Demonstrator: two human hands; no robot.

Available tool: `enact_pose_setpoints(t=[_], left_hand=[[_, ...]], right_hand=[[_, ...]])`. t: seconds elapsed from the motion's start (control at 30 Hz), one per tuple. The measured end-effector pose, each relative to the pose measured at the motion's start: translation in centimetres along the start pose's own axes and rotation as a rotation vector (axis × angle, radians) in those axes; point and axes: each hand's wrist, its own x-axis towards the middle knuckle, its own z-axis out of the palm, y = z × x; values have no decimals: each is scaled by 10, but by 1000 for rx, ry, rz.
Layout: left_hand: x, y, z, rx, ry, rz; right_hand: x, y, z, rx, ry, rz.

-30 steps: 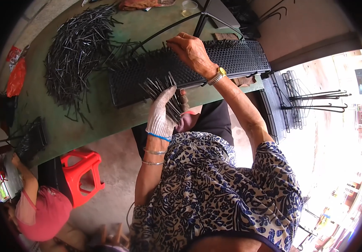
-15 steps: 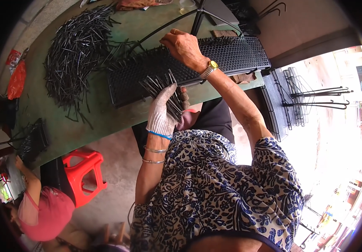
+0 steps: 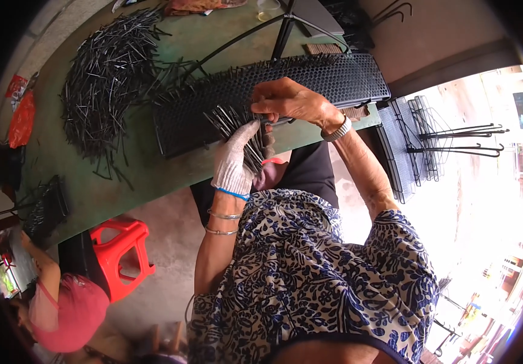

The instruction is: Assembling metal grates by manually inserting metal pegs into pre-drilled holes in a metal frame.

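My left hand [image 3: 237, 151], in a white knitted glove with a blue cuff, is closed around a bundle of thin dark rods [image 3: 225, 119]. Their ends fan out above the thumb. My bare right hand [image 3: 295, 102] is just right of the bundle's upper ends. Its fingers are curled together, and whatever is between the fingertips is too small to make out. Beneath both hands a long black perforated tray [image 3: 340, 79] lies slantwise on the table. Short dark pieces stand in holes along its far edge.
A large heap of dark rods [image 3: 113, 79] covers the green table's [image 3: 146, 164] left part. Dark metal legs [image 3: 285, 33] rise behind the tray. A red stool [image 3: 122, 255] is below the table, beside a person in pink [image 3: 73, 312]. More black racks [image 3: 401, 148] stand at right.
My right hand has come down and toward me from the tray's far edge to the bundle's upper ends. My left hand keeps its hold, nearly still.
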Motion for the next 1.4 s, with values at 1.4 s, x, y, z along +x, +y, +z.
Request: enact_pose_setpoints(t=[1.4], left_hand=[[0, -4, 7, -157, 54, -31]], right_hand=[[51, 33, -20, -901, 685, -462]])
